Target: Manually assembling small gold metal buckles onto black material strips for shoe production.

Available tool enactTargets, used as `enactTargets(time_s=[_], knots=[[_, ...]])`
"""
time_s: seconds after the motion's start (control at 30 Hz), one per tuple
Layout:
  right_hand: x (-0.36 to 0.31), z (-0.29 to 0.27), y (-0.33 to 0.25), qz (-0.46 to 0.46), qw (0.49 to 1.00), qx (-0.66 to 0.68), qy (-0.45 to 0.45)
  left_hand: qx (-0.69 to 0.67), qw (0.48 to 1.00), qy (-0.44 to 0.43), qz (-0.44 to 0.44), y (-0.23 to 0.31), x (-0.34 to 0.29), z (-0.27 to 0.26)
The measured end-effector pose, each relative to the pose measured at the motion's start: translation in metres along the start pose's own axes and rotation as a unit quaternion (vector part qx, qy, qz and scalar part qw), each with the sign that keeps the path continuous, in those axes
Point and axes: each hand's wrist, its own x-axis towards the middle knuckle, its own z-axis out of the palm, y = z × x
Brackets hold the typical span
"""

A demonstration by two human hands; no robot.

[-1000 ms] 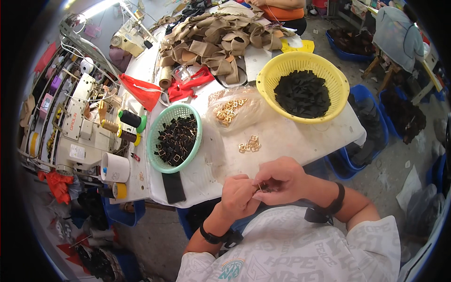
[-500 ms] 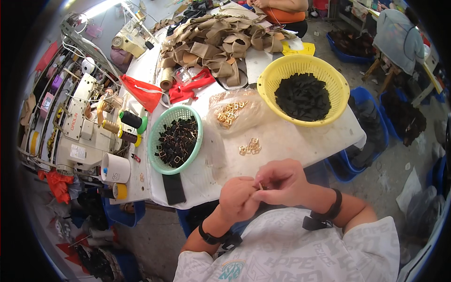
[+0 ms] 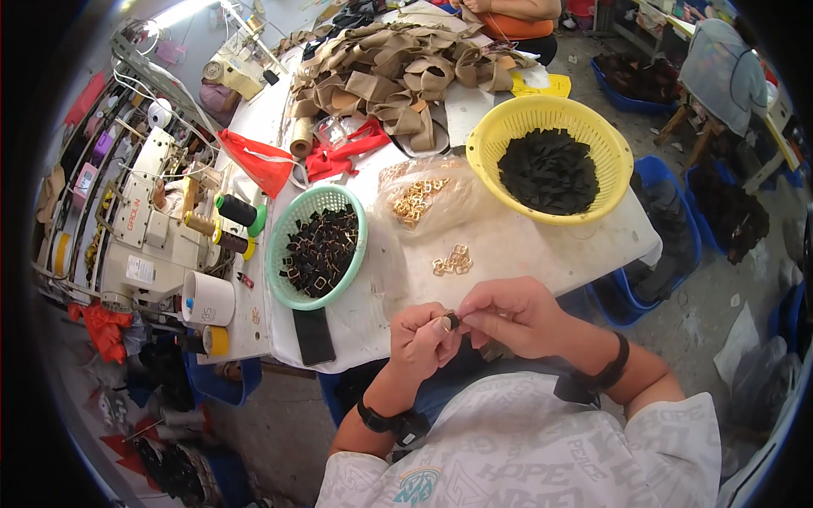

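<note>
Close to my body, just off the table's near edge, both hands meet at chest height. My left hand (image 3: 422, 340) is closed with thumb and fingers pinching a small gold buckle (image 3: 445, 323). A short black strip (image 3: 453, 320) shows at the buckle, between the two hands. My right hand (image 3: 515, 318) pinches at that strip, its fingertips partly hiding it. Beyond them on the table lies a small pile of loose gold buckles (image 3: 456, 262). A clear plastic bag (image 3: 461, 206) behind the pile holds more of them.
Left stands a mint-green basket (image 3: 273, 262) of black strips with buckles, beside a black phone (image 3: 314, 337). A yellow basket (image 3: 614, 161) of black strips sits right. Brown fabric pieces (image 3: 373, 85) heap at the back. A sewing machine (image 3: 144, 216) is far left; another person (image 3: 521, 21) sits opposite.
My left hand has turned, bringing the buckle and black strip into sight. My right hand has shifted slightly, its fingers now at the strip. The baskets and pile stay put.
</note>
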Motion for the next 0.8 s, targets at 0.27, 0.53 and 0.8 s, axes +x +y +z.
enactTargets(time_s=[0.27, 0.53, 0.8], knots=[[0.007, -0.017, -0.013, -0.013, 0.986, -0.148, -0.081, 0.111, 0.991, -0.006, -0.069, 0.018, 0.007, 0.005], [0.008, -0.013, -0.01, 0.145, 0.986, 0.064, -0.057, 0.078, 0.988, -0.009, -0.133, 0.022, 0.011, 0.003], [0.006, -0.011, 0.002, 0.166, 0.967, 0.19, -0.046, 0.01, 0.986, -0.011, -0.168, 0.019, 0.012, 0.0]])
